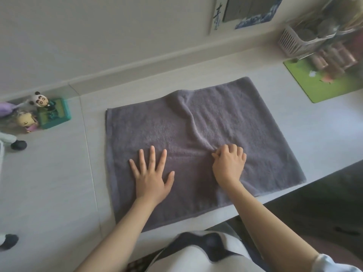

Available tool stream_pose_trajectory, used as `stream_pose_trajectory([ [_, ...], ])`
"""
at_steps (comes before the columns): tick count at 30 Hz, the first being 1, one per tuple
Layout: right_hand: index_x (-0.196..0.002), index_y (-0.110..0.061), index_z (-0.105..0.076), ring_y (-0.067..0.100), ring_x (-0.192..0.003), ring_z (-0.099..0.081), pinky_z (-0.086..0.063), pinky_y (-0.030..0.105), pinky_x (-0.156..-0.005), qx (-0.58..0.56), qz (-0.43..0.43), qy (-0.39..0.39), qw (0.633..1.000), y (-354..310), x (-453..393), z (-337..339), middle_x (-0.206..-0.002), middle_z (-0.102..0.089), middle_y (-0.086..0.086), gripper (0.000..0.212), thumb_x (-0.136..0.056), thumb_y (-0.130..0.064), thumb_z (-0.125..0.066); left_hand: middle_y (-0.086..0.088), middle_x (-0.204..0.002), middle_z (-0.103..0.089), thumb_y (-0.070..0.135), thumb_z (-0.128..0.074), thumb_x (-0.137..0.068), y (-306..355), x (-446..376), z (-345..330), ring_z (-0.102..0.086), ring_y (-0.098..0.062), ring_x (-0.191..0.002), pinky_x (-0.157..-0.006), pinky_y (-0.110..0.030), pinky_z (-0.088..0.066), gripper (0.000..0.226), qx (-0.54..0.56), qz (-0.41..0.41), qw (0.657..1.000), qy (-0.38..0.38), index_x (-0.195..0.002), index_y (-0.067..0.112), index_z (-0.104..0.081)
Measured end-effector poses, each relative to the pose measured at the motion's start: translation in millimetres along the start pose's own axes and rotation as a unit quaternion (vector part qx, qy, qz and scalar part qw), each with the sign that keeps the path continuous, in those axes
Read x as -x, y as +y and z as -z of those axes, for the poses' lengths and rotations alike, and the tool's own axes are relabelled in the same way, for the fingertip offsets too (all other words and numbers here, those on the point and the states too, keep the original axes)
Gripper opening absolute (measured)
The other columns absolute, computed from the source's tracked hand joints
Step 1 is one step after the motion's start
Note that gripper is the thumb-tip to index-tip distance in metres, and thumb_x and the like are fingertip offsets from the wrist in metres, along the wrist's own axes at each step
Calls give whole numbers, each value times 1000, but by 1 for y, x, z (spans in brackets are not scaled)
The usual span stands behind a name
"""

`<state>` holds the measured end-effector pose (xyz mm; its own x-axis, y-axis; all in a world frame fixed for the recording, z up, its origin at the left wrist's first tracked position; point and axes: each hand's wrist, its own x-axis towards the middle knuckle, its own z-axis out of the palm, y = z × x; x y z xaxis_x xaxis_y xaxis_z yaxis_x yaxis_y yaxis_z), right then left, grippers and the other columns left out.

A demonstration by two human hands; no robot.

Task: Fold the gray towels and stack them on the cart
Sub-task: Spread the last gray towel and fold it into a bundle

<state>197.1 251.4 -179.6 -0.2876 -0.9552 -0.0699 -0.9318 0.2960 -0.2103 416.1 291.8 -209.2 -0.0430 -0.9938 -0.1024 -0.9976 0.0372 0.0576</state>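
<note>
On the pale tabletop [314, 138] directly in front of the person lies a gray towel [225, 118], spread nearly flat, its near right corner reaching the table's front edge. A soft ridge of wrinkles runs from the far middle down toward the near middle. The left hand [152, 177] rests palm-down on the near left part of the cloth, fingers straight and fanned apart, pressing it flat. The right hand [228, 163] sits just beside it to the right, fingers curled and bunching a fold of the fabric at the lower end of that ridge.

Terry cloth like this looks light, limp and slightly grippy; it should sag wherever it is unsupported and hold creases loosely. Corners or the hemmed edges seem the best places to take hold, with one palm pinning the rest.

Near the left edge of the table stand small toy figures [40, 112] on and around a green base. A green mat [330, 89] lies at the far right, with a white slotted basket [294, 43] behind it; blur hides what the basket holds. A poster [253, 10] on the wall is cut off at the top. No cart or other towels are in view.
</note>
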Motion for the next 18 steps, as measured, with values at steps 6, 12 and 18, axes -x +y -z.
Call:
stream_pose_trajectory([
  [6,-131,-27,-52,26,-135,-35,-20,42,-111,-20,311,-42,949,-33,27,-20,-144,-44,3,47,-87,-41,-43,-13,-155,-24,59,-34,-81,1,-2,-1,-12,-46,-141,-107,-70,-7,73,-4,3,1000,-4,-147,28,-29],
  [12,-146,-39,-20,22,-145,-11,-2,40,-117,50,84,-63,993,37,-19,-8,-157,-17,-1,54,-93,-53,-20,-14,-155,-23,60,-35,-81,2,-4,2,-12,-47,-141,-107,-71,-7,73,-3,10,1000,-8,-147,29,-30],
  [18,-148,-32,-20,23,-146,2,6,43,-117,35,21,-62,997,53,-31,6,-158,-9,1,51,-98,-41,-23,-19,-151,-30,49,-40,-74,17,-13,12,-16,-43,-141,-107,-70,-6,71,65,45,997,16,-134,13,-50],
])
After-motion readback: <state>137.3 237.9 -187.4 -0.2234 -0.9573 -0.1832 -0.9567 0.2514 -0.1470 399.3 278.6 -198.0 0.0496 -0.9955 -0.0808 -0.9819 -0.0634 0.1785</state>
